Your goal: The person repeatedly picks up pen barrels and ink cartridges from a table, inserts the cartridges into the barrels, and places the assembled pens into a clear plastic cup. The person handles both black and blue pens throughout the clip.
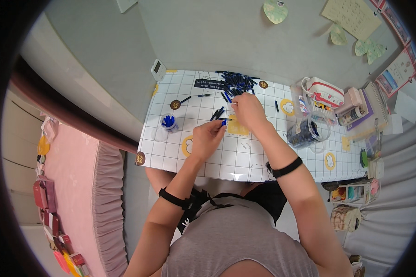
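Observation:
My left hand (207, 137) is closed in a pinch on a small stick that looks like an ink cartridge (224, 123), bright blue at its tip. Farther back, the fingers of my right hand (247, 111) are pressed together at a similar blue cartridge (229, 98), in front of a heap of dark ink cartridges (238, 80). A few loose cartridges (217, 113) lie just beyond my left hand. At the left of the table stands a small clear cup (169, 129) with bright blue pieces sticking up in it.
A clear jar (301, 134) with dark sticks inside lies at the right of the white grid-patterned table (259, 159). Behind it are a white and red pouch (326, 92), a notebook (378, 104) and a clear box. A small white digital timer (158, 69) is at the back left corner.

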A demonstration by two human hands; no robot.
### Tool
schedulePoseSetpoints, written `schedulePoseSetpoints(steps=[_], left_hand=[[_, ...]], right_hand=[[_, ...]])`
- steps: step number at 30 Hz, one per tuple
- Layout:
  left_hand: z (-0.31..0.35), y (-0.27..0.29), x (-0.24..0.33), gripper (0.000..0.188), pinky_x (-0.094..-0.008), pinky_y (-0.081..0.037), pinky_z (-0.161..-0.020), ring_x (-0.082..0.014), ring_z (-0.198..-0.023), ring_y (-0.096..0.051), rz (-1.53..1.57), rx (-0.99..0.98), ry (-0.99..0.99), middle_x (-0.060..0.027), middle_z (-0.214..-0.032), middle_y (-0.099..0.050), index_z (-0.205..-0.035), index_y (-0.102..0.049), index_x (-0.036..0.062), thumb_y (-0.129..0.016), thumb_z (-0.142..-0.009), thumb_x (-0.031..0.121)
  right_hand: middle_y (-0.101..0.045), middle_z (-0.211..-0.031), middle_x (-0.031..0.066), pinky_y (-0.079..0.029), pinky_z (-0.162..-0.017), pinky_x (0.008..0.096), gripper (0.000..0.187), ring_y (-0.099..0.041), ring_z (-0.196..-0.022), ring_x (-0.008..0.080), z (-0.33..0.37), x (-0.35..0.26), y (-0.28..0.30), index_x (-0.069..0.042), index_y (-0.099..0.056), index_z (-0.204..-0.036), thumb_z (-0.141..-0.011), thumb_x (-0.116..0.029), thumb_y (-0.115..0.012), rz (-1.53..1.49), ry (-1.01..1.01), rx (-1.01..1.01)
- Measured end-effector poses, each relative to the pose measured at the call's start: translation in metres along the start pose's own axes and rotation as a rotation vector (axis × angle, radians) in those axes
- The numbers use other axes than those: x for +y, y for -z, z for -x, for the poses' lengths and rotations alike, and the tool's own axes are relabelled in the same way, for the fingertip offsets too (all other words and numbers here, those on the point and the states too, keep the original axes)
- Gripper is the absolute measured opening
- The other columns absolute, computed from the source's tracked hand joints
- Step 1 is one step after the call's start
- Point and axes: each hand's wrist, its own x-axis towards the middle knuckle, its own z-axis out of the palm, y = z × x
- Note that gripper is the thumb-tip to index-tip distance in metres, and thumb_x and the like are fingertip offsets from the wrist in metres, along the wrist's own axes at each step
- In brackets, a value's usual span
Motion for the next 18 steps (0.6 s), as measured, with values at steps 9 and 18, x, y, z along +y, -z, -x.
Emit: schedulePoseSetpoints(steps=[9, 18], left_hand=[[0.007, -0.003, -0.013, 0.020, -0.0295, -0.066, -0.077, -0.0164, -0.085, -0.080, 0.014, 0.091, -0.147, -0.0156, -0.100, -0.083, -0.118, -0.078, -0.0074, -0.081, -0.101, 0.004], [0.010, -0.003, -0.013, 0.018, -0.0307, -0.064, -0.073, -0.0210, -0.079, -0.079, -0.021, 0.098, -0.228, -0.0170, -0.097, -0.080, -0.117, -0.078, -0.0069, -0.080, -0.101, 0.002]], right_hand=[[-0.082, -0.105, 0.0187, -0.067, -0.092, 0.0480, 0.017, -0.080, -0.106, 0.0393, -0.064, 0.002, -0.046, -0.002, -0.078, -0.107, -0.090, -0.003, -0.076, 0.230, -0.037, 0.002], [-0.082, -0.110, 0.0242, -0.066, -0.096, 0.0477, 0.030, -0.080, -0.109, 0.0409, -0.089, 0.002, -0.038, 0.001, -0.074, -0.117, -0.089, -0.006, -0.081, 0.222, -0.043, -0.169]])
